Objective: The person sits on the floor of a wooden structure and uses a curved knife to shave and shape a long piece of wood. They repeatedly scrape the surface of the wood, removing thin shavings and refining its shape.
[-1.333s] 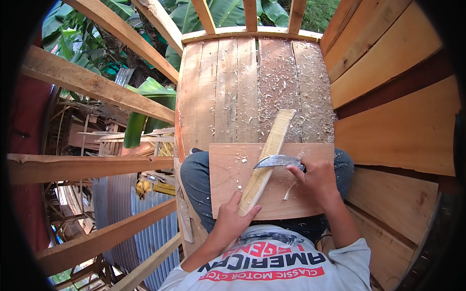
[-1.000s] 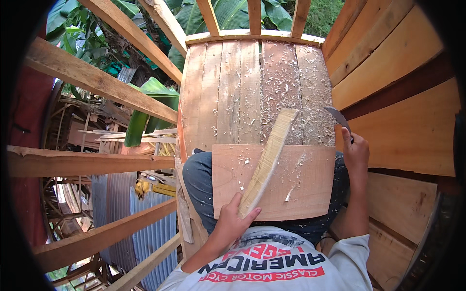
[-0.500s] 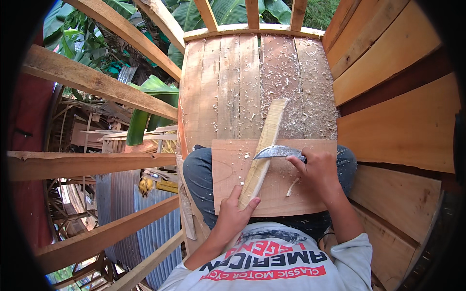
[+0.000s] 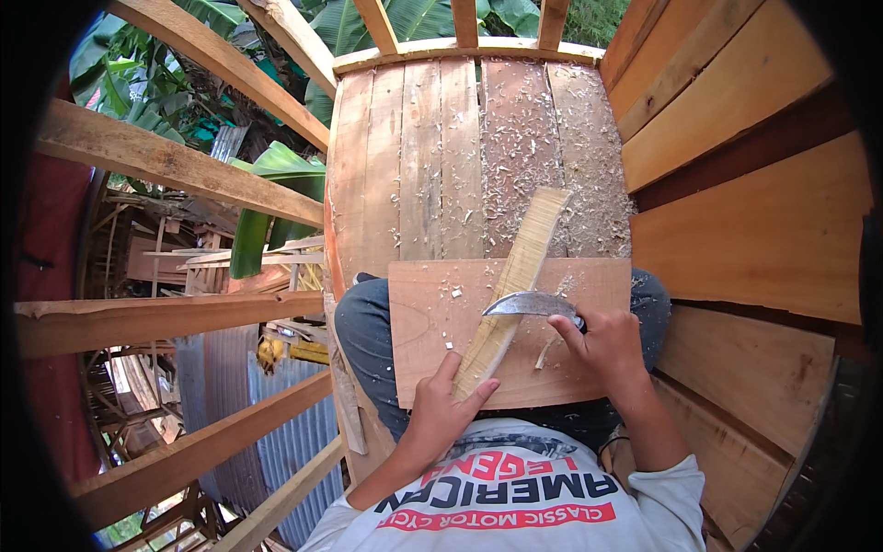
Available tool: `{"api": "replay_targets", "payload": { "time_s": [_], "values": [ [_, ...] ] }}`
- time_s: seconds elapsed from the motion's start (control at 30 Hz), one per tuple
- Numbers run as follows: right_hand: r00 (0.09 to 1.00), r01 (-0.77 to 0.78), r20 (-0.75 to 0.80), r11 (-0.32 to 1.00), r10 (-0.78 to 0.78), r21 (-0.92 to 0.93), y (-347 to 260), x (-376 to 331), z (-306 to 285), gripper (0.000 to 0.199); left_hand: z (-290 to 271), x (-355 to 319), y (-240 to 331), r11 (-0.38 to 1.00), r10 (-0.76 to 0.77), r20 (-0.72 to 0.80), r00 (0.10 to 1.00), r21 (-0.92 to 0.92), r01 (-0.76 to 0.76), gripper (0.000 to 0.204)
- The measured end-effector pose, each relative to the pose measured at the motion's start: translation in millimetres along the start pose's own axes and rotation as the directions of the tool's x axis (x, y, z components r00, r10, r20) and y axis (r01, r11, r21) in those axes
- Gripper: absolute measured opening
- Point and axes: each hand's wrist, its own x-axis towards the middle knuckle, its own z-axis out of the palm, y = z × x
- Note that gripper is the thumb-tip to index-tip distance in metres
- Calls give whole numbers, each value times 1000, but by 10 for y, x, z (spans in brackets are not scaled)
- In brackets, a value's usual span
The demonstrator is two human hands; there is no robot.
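Note:
A long, pale wooden strip [image 4: 532, 241] slants away from me over a flat board [image 4: 418, 322] that rests across my lap. Its near end is gripped by my left hand [image 4: 448, 394], thumb on one side and fingers on the other. My right hand [image 4: 607, 342] is closed round the handle of a curved knife [image 4: 532, 304]; the handle is mostly hidden in the fist. The knife's grey blade lies across the strip near its middle, pointing left. A curled wood shaving [image 4: 543, 354] and small chips lie on the board.
Shavings litter the plank floor [image 4: 418, 156] ahead. Slatted wooden rails [image 4: 184, 308] stand on my left, with corrugated metal sheets [image 4: 292, 432] and banana leaves beyond. A plank wall [image 4: 754, 225] rises close on my right.
The knife and my right hand have come slightly nearer to me along the strip. The strip's far end has swung to the right. The view has shifted a little.

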Motion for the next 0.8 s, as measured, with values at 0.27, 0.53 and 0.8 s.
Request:
{"api": "replay_targets", "payload": {
  "time_s": [0.27,0.53,0.8],
  "values": [
    [997,72,-15,993,-74,-96,77,171,50,56,20,-1,-78,993,95,-85,992,81,-88,37],
    [992,68,-88,979,-87,-190,150,315,61,57,29,-3,-89,995,95,-97,991,40,-92,36],
    [986,77,-126,974,-106,-215,159,334,105,58,2,-7,-35,995,73,-79,994,77,-67,45]
  ]
}}
